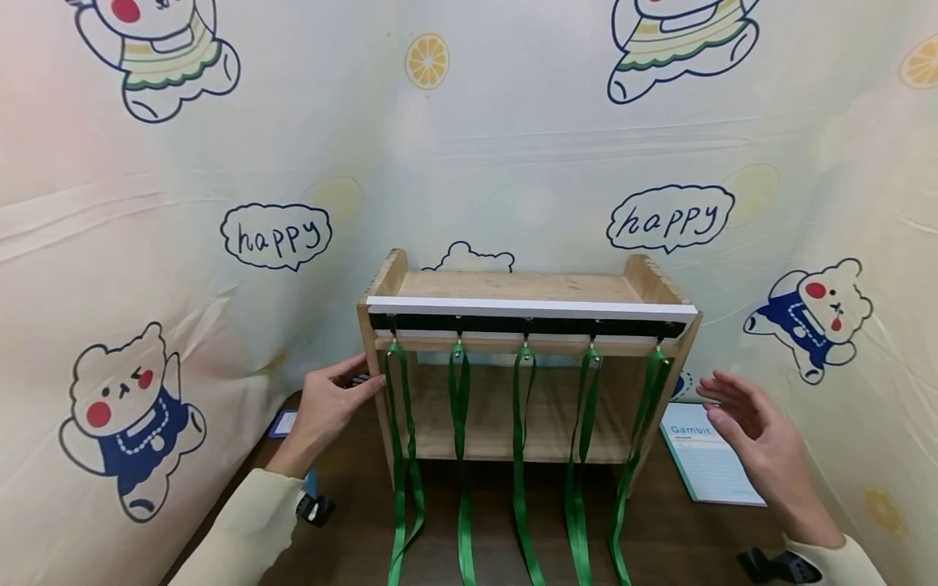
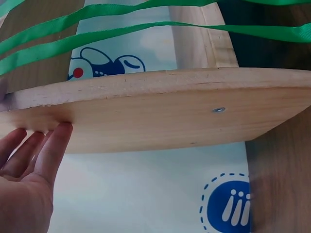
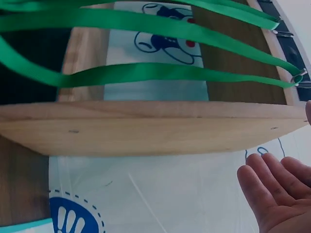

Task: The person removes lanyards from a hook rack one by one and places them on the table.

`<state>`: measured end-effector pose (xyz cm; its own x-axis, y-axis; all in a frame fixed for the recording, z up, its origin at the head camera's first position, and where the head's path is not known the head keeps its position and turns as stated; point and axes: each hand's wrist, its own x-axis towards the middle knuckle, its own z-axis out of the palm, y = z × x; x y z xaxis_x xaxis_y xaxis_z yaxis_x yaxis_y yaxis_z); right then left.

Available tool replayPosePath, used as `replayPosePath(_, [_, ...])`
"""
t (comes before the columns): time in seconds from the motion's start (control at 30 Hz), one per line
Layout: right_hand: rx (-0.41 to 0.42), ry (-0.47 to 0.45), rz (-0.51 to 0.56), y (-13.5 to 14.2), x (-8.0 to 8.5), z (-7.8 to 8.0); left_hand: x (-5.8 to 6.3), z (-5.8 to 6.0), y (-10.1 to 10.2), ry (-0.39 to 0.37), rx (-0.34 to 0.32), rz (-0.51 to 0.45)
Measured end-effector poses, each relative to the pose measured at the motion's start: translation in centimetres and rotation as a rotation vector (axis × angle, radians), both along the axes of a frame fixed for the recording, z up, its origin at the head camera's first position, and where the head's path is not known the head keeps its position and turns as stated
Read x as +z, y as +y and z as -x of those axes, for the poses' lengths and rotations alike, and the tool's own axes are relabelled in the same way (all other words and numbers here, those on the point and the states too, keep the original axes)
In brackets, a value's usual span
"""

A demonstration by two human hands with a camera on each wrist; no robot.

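Observation:
A small wooden shelf [image 1: 513, 285] stands upright, with a white strip [image 1: 528, 307] and a black strip [image 1: 491, 324] across its upper front. Several green ribbons [image 1: 459, 407] hang in loops from small metal clips on the black strip. At the shelf's left side panel [image 2: 146, 116], my left hand [image 1: 326, 411] grips the edge, thumb at the front and fingertips against the outer face. My right hand [image 1: 765, 456] is off to the right, apart from the shelf. In the right wrist view its fingers [image 3: 260, 194] extend loosely beside the right side panel [image 3: 170, 136], palm bare.
A notepad marked "Gambit" [image 1: 714, 456] lies on the dark wooden table [image 1: 498, 537] to the right of the shelf. Behind the left hand is a blue-edged item [image 1: 282, 423]. Printed cloth [image 1: 469, 146] with bears and fruit slices surrounds the back and sides.

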<state>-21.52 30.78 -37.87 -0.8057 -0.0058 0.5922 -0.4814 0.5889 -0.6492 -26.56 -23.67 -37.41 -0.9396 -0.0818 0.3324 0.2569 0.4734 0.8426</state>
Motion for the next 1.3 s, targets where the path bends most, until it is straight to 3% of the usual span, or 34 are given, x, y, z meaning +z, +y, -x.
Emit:
replayPosePath(0.3, [0.064,-0.003,0.084,-0.7,1.3,-0.4,0.2,0.0,0.0,0.003,0.002,-0.004])
replayPosePath(0.7, [0.046,-0.024,0.086,-2.6,3.5,-0.7,0.1,0.2,-0.1,0.003,0.002,0.001])
replayPosePath(0.87, [0.055,0.015,0.109,-3.0,3.9,-0.3,0.1,0.2,0.0,0.0,0.004,-0.005])
replayPosePath(1.3, [-0.035,0.036,0.075,-4.6,3.9,0.5,-0.2,-0.1,0.0,0.003,0.011,0.001])
